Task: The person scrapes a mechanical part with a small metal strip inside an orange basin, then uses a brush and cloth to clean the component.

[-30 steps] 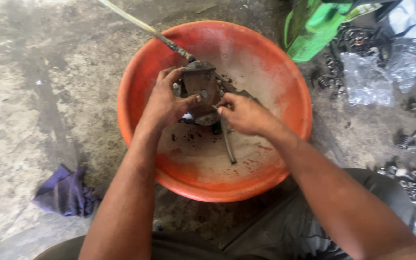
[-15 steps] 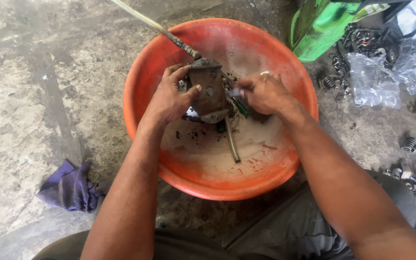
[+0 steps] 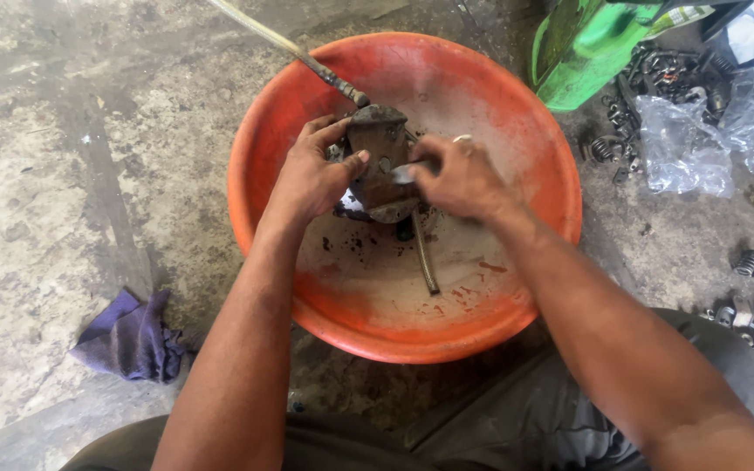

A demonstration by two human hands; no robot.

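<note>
We hold a grimy metal part (image 3: pixel 381 166) over the middle of a wide orange basin (image 3: pixel 517 148) that sits on the concrete floor (image 3: pixel 71 174). Our left hand (image 3: pixel 311 179) grips the part from its left side, thumb laid across its face and fingers curled around the back. Our right hand (image 3: pixel 460 179) is closed around a small tool (image 3: pixel 401 174) whose pale tip touches the front of the part; what kind of tool it is we cannot tell, since the hand hides most of it. A braided hose (image 3: pixel 307 61) runs from the top of the part up and out over the far rim of the basin. A thin curved tube (image 3: pixel 425 262) hangs below the part and rests on the stained basin bottom. On the floor to our left lies a crumpled purple rag (image 3: pixel 133 336), well apart from the basin. To the right stand a green container (image 3: pixel 591 48), a clear plastic bag (image 3: pixel 687 144), and scattered springs and small metal pieces (image 3: pixel 748 262).
</note>
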